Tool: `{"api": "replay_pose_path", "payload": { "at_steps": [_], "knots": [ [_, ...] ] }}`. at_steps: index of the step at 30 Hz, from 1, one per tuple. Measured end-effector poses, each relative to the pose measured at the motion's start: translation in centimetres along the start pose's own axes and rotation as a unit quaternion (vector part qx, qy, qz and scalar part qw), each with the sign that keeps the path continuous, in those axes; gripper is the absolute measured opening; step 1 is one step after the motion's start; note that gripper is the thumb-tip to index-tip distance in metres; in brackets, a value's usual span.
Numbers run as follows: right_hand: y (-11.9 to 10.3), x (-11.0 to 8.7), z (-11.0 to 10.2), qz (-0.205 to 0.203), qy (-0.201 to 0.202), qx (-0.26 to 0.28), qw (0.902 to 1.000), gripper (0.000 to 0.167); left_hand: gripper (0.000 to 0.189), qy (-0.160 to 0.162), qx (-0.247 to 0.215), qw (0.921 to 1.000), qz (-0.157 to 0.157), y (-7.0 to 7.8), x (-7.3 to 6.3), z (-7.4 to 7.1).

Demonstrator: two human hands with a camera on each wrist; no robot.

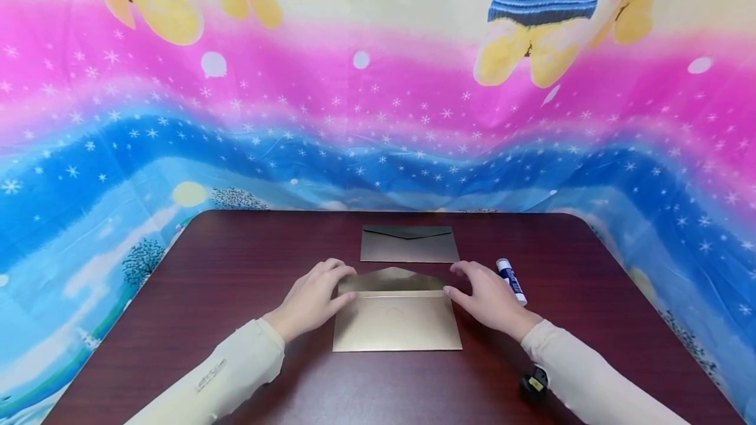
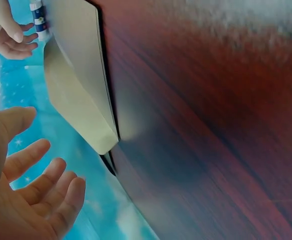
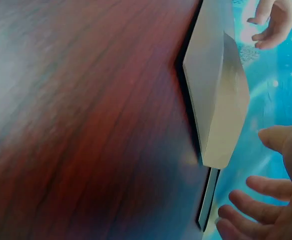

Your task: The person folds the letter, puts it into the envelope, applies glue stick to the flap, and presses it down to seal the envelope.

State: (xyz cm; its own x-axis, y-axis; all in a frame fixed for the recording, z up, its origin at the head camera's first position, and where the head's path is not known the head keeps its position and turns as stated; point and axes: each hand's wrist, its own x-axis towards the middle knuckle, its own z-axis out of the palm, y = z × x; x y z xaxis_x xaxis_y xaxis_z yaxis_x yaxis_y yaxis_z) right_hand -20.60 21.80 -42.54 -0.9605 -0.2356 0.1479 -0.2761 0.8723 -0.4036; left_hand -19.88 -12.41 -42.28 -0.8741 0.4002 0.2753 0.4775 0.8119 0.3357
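A gold envelope (image 1: 397, 326) lies in front of me with its pointed flap (image 1: 392, 279) raised on the far side. My left hand (image 1: 319, 297) is at the envelope's left edge, fingers loosely bent around nothing. On the opposite edge my right hand (image 1: 491, 299) holds a similar relaxed pose. Both wrist views show space between the fingers and the gold envelope (image 2: 80, 97), with nothing pinched. Beyond it lies a second, darker envelope (image 1: 407, 252), its flap folded down. A glue stick (image 1: 510, 281) with a white and dark blue body lies just beyond my right hand.
The dark red wooden table (image 1: 260, 241) has rounded far corners. A colourful printed cloth (image 1: 354, 123) hangs behind and along its sides. Beside the right sleeve (image 1: 590, 372) is a small black device (image 1: 534, 384) with a yellow label.
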Motion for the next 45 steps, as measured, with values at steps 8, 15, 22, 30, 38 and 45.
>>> {"api": "replay_pose_path", "payload": {
  "at_steps": [8, 15, 22, 30, 38, 45],
  "knots": [
    [-0.8, 0.7, 0.8, -0.031, -0.040, 0.032, 0.9982, 0.060, 0.056, -0.042, 0.000, 0.9990, -0.014, -0.6, 0.7, 1.0],
    [-0.9, 0.9, 1.5, -0.067, -0.058, 0.025, 0.9957, 0.071, 0.071, -0.077, 0.010, 0.9969, -0.009, -0.2, 1.2, 1.7],
    [-1.0, 1.0, 2.1, -0.081, -0.074, 0.010, 0.9939, 0.082, 0.074, -0.090, 0.022, 0.9957, 0.001, -0.1, 1.2, 2.3],
    [-1.4, 0.9, 2.2, -0.102, -0.069, -0.022, 0.9921, 0.069, 0.073, -0.084, 0.024, 0.9962, 0.001, 0.2, 0.9, 2.3],
    [-1.8, 0.7, 2.5, -0.139, -0.045, -0.061, 0.9873, 0.046, 0.061, -0.059, 0.049, 0.9968, 0.021, 0.5, 0.7, 2.5],
    [-2.1, 0.5, 2.6, -0.184, -0.040, -0.089, 0.9781, 0.044, 0.045, -0.059, 0.071, 0.9950, 0.038, 0.6, 0.6, 2.7]
  ]
}}
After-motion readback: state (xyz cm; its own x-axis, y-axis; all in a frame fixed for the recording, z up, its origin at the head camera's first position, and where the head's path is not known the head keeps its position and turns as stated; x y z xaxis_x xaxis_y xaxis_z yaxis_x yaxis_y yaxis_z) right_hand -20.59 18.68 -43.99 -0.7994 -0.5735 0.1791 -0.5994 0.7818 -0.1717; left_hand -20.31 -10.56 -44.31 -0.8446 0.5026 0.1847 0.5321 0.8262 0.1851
